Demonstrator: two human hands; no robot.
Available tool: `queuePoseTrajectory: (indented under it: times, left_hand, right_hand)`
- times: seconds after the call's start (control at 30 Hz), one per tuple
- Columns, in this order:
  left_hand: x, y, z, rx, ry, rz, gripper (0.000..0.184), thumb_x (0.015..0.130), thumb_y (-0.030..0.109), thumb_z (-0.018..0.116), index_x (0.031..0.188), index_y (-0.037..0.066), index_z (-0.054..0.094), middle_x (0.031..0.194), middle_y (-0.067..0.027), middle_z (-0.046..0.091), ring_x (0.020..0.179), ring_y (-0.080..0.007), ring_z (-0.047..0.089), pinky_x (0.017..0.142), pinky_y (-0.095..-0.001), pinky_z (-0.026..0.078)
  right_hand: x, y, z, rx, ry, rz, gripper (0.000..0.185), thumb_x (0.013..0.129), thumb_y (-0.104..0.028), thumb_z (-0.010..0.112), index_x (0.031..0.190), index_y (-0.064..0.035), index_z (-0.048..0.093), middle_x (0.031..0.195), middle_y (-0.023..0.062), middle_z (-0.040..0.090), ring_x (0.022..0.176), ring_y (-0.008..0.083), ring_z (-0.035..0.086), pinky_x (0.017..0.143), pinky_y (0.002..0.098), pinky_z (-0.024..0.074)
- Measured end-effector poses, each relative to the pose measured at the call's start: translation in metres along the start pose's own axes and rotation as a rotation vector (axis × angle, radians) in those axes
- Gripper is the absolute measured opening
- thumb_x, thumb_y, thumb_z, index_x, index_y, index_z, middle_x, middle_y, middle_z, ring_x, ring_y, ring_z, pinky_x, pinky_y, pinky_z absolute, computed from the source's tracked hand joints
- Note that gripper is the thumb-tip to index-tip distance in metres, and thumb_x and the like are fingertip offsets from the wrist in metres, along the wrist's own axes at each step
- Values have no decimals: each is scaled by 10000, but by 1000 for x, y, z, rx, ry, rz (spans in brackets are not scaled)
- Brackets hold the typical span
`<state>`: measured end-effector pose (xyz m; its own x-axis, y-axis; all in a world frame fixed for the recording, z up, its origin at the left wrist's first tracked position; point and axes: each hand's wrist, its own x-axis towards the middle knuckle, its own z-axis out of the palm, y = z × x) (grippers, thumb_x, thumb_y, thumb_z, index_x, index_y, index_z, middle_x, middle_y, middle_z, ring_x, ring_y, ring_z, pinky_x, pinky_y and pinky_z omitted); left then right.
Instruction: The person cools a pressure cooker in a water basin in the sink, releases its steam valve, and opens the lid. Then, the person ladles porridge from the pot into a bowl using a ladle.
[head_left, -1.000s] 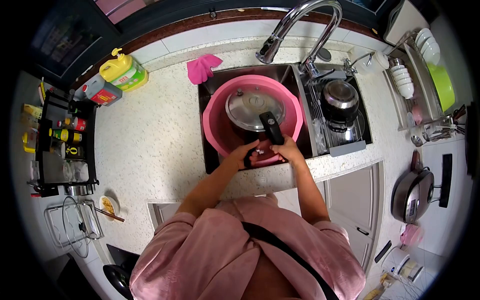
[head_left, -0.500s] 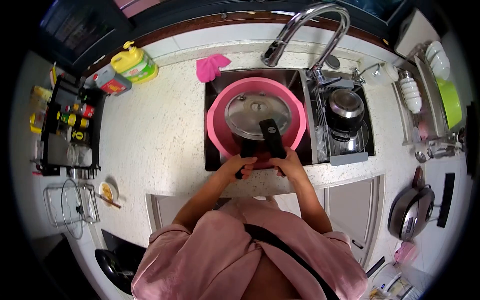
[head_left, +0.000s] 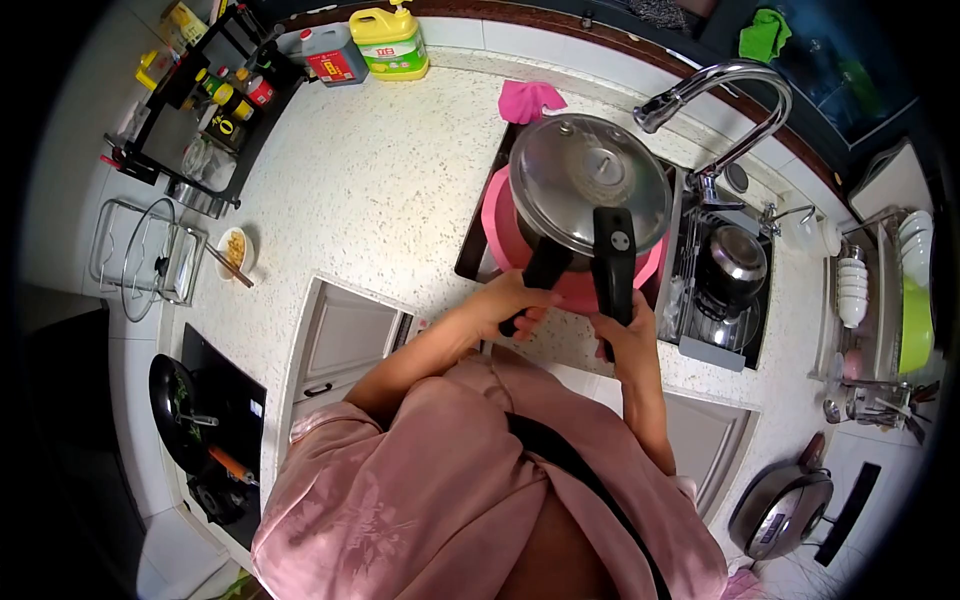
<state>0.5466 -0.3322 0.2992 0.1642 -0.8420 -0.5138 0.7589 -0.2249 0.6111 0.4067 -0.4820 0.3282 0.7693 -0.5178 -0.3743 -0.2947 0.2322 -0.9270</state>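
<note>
A pressure cooker with a steel lid (head_left: pixel 590 180) is held above the pink basin (head_left: pixel 500 225) in the sink. My left hand (head_left: pixel 512 303) is wrapped round the black pot handle (head_left: pixel 547 266). My right hand (head_left: pixel 630 335) grips the black lid handle (head_left: pixel 614 262), which lies at an angle to the pot handle. The lid rests on the pot, and the pot's body is mostly hidden beneath it.
A curved faucet (head_left: pixel 770 95) arches behind the right sink, where a small dark pot (head_left: pixel 735 265) stands. A pink cloth (head_left: pixel 530 100) lies behind the basin. To the left are a small bowl (head_left: pixel 237 252), a frying pan (head_left: pixel 178 412) and a black stove (head_left: pixel 225 375).
The cooker has risen out of the basin with both hands on its handles. The view has turned toward the left, bringing the stove and pan further into sight.
</note>
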Motion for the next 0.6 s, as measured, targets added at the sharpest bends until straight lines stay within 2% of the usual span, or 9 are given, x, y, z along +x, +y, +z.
queuePoseTrajectory:
  times: [0.2,0.27,0.33,0.47,0.53,0.6]
  left_hand:
    - [-28,5,-2,-11,103,131,280,834,161,629,638,93,440,513,13,402,378,-78,389,328,-248,307]
    - [-37,4,-9,-58,120,168,218,860,104,573,678,90,454,515,22,384,373,-65,366,321,-234,266]
    - [-50,9,-18,-54,151,189,201,862,104,572,696,84,462,518,22,391,375,-66,373,320,-236,273]
    - [-68,8,-45,-100,199,266,145,863,99,572,754,71,480,529,24,409,379,-63,383,321,-240,291]
    - [-76,4,-62,-108,227,287,136,862,98,573,764,75,481,531,23,412,379,-62,382,323,-238,295]
    - [-87,1,-76,-119,253,301,127,861,96,573,774,78,482,534,22,416,379,-61,381,325,-237,299]
  right_hand:
    - [4,-14,18,-14,-112,-52,313,692,-34,639,960,-10,480,595,28,487,402,97,454,348,224,351]
    - [6,-16,32,-25,-147,-48,320,688,-31,632,975,-12,491,592,28,493,410,97,454,348,226,348]
    - [11,-18,47,4,-204,-76,276,703,-63,643,913,-14,469,602,27,486,405,97,450,358,216,354]
    - [24,-23,82,-16,-266,-91,265,710,-67,639,911,-12,474,601,29,488,413,100,454,363,224,355]
    - [27,-32,97,35,-338,7,259,708,-53,634,915,-11,483,594,33,491,411,108,456,362,234,356]
    - [35,-36,110,83,-392,18,253,707,-47,630,913,-8,488,591,37,495,404,114,456,360,238,356]
